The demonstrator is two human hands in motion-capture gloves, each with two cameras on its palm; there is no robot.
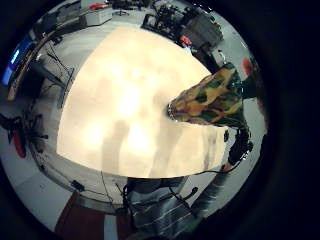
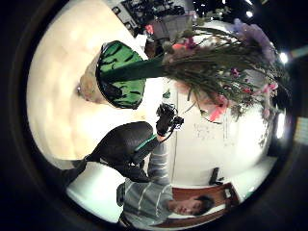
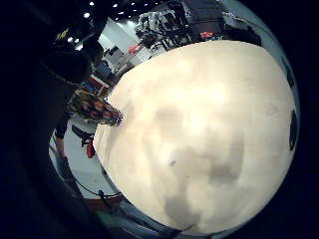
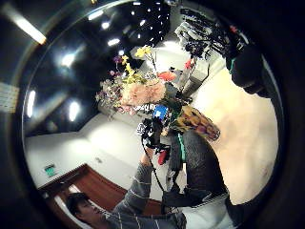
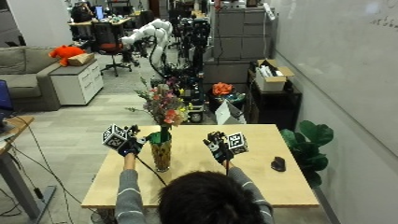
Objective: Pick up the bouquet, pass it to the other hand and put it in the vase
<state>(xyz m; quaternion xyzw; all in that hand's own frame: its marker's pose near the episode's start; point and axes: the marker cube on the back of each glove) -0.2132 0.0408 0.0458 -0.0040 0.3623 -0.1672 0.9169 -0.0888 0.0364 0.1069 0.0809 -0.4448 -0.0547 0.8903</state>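
The bouquet of pink, orange and yellow flowers stands upright in the patterned vase on the left half of the wooden table. My left hand hovers just left of the vase's mouth with relaxed fingers, apart from the stems. In the left thumb side palm view the green stems run into the vase mouth with no finger on them. My right hand is raised over the table to the right of the vase, fingers spread and holding nothing.
A small black object lies near the table's right edge. A potted plant stands beside the right side of the table. Cabinets, boxes and equipment stand behind the far edge.
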